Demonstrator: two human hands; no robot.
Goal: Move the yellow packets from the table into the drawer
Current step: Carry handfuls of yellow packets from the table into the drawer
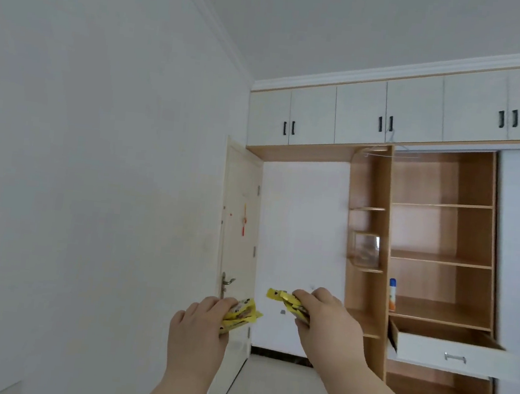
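as i held the yellow packets (239, 317) up in mid-air, my left hand (200, 328) gripped one bunch and my right hand (326, 319) gripped a second bunch (286, 302); off to the right the drawer (441, 352) stood pulled open in the wardrobe (378, 190), just under a shelf with a bottle (392, 295).

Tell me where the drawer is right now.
In the head view the drawer is pulled open at lower right, in the wooden wardrobe below the shelf holding a bottle, right of the right hand.
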